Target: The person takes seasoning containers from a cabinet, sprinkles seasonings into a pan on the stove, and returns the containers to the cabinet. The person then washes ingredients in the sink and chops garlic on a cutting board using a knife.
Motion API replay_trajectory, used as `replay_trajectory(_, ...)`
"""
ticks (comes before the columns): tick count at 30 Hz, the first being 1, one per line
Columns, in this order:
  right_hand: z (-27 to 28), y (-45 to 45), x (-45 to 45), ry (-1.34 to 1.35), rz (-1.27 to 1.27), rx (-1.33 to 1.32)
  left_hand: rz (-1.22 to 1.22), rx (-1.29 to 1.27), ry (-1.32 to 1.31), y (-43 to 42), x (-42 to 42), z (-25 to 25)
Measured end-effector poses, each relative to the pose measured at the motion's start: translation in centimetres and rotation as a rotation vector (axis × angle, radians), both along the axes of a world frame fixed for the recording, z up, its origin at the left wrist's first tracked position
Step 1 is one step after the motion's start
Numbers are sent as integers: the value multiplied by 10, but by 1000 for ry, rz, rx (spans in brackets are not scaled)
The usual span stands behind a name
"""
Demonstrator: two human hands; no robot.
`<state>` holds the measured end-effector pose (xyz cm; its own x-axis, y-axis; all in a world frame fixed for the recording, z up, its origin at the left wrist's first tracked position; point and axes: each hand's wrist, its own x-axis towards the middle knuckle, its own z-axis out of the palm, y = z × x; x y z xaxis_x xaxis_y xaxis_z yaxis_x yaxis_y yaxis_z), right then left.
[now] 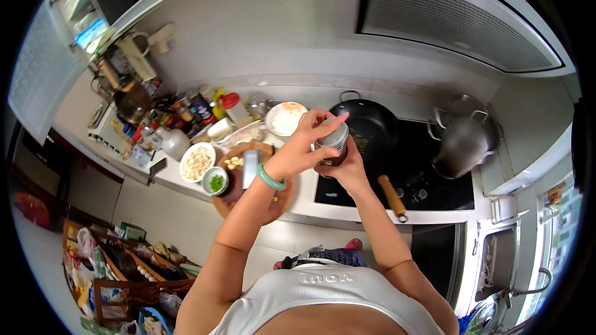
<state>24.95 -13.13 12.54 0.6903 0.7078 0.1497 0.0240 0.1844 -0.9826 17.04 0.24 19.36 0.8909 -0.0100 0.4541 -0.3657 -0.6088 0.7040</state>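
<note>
My right hand (349, 170) is wrapped round a small jar (331, 160) with dark contents, held at the left part of the black stove. Over its clear lid (334, 133) lies my left hand (304, 142), fingers curved on the top; a green bangle (270, 177) circles that wrist. Just behind and right of the jar stands a black wok (375, 121) with a wooden handle (391, 193) and small bits in it. A round board (279, 201) to the left bears a cleaver (250, 169) and garlic-like pieces (234, 162).
Left of the board are a plate of pale food (198, 162) and a bowl of chopped greens (216, 182). A white bowl (286, 119) sits behind. Bottles (202, 108) crowd the back left. A steel pot (460, 142) stands right, near the sink (496, 263).
</note>
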Motion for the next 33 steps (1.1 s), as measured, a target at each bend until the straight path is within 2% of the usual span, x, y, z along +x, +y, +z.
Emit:
replay_trajectory(2, 2, 27, -39, -16, 60, 53, 114, 132, -8, 17, -46, 8)
replay_trajectory(4, -6, 58, -79, -13, 113, 133, 205, 130, -22, 36, -91, 10)
replay_trajectory(6, 16, 79, -124, 69, 183, 35, 261, 67, -20, 55, -140, 22)
replay_trajectory(7, 6, 97, -142, -43, 170, 119, 285, 92, -17, 66, -161, 24)
replay_trajectory(8, 4, 111, -160, -220, 99, 84, 306, 114, -9, 76, -181, 25)
replay_trajectory(14, 19, 170, -240, -298, 84, 249, 439, 20, -97, 128, -262, 23)
replay_trajectory(16, 25, 185, -252, -503, -73, 147, 512, -16, -172, 137, -269, 18)
replay_trajectory(18, 27, 200, -256, -552, -61, 149, 584, -16, -214, 142, -275, 15)
replay_trajectory(20, 27, 210, -253, -598, 0, 214, 542, -65, -231, 155, -282, 14)
replay_trajectory(22, 24, 218, -236, -448, 298, 256, 411, -143, -247, 171, -287, 13)
replay_trajectory(24, 31, 226, -227, -421, 409, 98, 321, -149, -228, 191, -290, 14)
replay_trajectory(29, 37, 270, -216, 411, 1119, 227, -1, -361, -106, 240, -289, 24)
replay_trajectory(31, 28, 289, -229, 791, 1384, 339, -166, -561, -81, 254, -286, 18)
replay_trajectory(33, 10, 307, -239, 994, 1603, 453, -315, -660, -120, 273, -279, 7)
